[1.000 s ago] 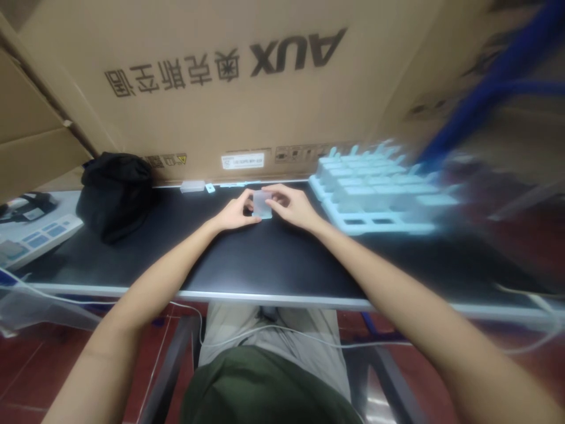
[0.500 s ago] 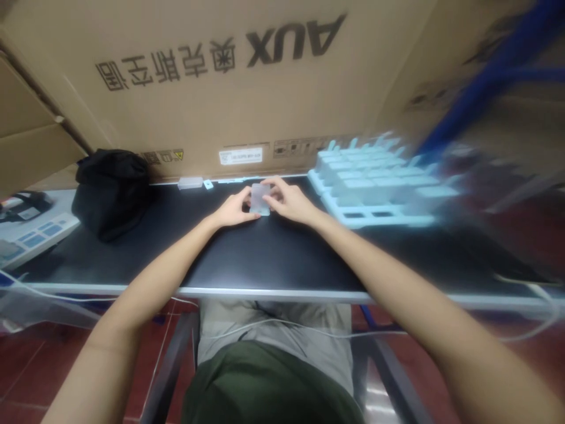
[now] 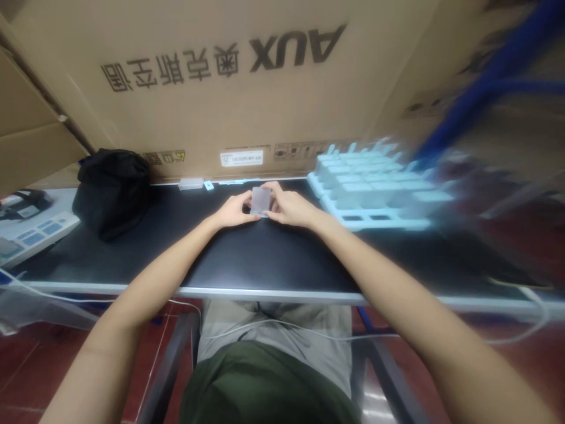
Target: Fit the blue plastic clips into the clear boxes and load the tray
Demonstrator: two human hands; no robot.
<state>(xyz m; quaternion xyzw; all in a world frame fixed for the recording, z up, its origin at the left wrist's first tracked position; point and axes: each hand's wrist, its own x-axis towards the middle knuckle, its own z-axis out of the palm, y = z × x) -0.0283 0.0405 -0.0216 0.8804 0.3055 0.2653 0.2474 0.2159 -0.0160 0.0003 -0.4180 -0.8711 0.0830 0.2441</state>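
A small translucent rectangular piece (image 3: 260, 201) is held between both hands above the black tabletop (image 3: 265, 259). My left hand (image 3: 235, 210) grips its left side, thumb at the lower edge. On the right side, my right hand (image 3: 286, 206) has its thumb at the lower corner and its fingers curled round the side and top. To the right stands a light blue rack (image 3: 375, 221) holding several pale blocks with upright tabs. A clear flat box (image 3: 191, 184) and a small light blue piece (image 3: 209, 185) lie near the back edge.
A black cloth bag (image 3: 113, 191) sits at the left, beside a white-and-blue device (image 3: 39, 235). Behind the table stands a large cardboard box (image 3: 247, 112). A blue metal frame (image 3: 477, 94) rises at the right, and a white cable (image 3: 300, 327) hangs below the front edge.
My right thumb has moved down from the face of the translucent piece to its lower corner. My left hand has stayed nearly in place.
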